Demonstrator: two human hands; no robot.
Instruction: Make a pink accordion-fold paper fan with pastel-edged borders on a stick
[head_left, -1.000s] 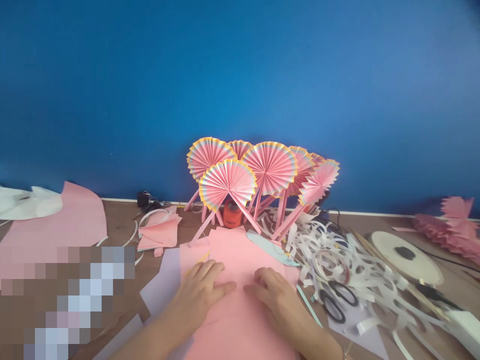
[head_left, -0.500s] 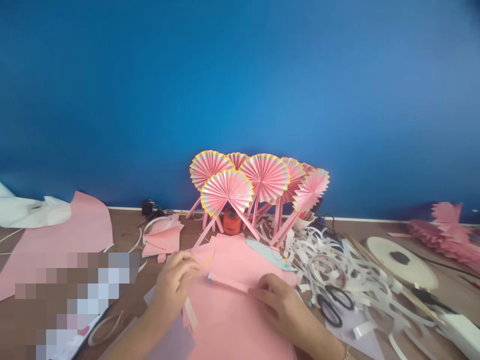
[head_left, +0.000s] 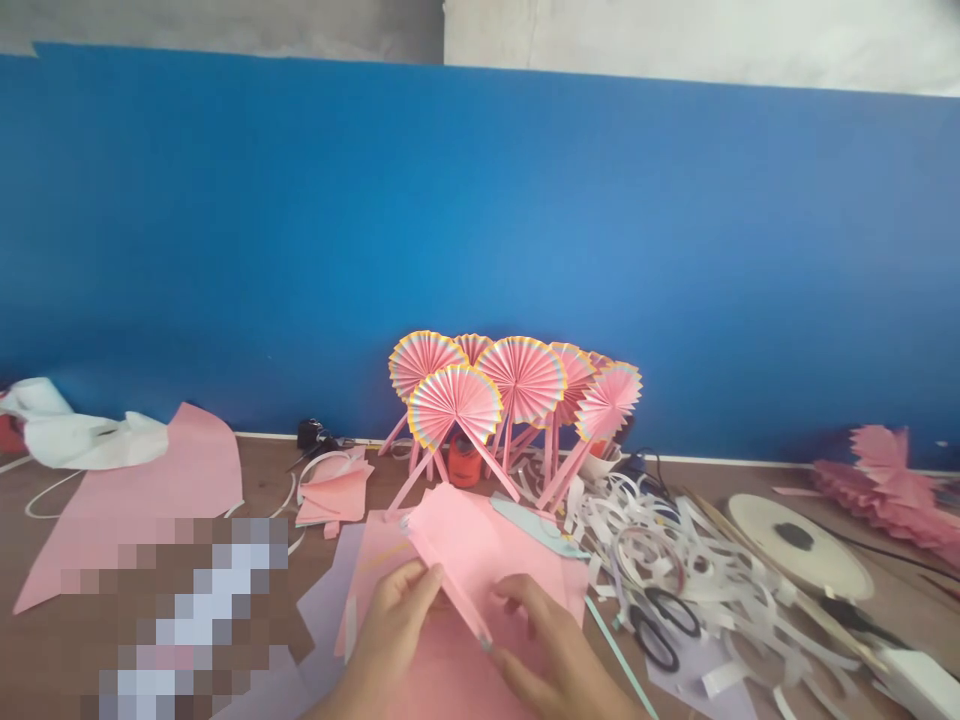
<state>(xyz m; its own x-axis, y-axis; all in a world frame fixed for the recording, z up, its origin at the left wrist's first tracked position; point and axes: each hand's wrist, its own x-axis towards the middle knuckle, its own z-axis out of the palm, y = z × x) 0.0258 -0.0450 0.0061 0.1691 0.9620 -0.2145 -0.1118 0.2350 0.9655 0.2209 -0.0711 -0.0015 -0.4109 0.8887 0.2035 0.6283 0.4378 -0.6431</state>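
A pink paper sheet (head_left: pixel 459 530) rises at a slant in front of me, with a narrow folded strip (head_left: pixel 454 592) along its near edge. My left hand (head_left: pixel 397 620) grips this edge, thumb pressed on the fold and the other fingers partly hidden. At the strip's lower end, my right hand (head_left: pixel 551 640) has its thumb close by and its index finger over the sheet, with a gap between them. Whether its fingertips touch the paper is hard to tell. Beneath both hands lie larger pink sheets (head_left: pixel 574 590).
Several pleated paper fans (head_left: pixel 455 405) stand around an orange-red container (head_left: pixel 464 462) near the blue wall. White paper strips (head_left: pixel 637 520), black-handled scissors (head_left: pixel 656 640) and a round cream disc (head_left: pixel 799 550) lie to the right. Pink paper (head_left: pixel 172 480) and white material (head_left: pixel 94 440) are at left.
The flat pink strip beneath my right hand is out of sight. A pink sheet with a folded edge is now raised in my left hand, which moved right. The view has tilted up.
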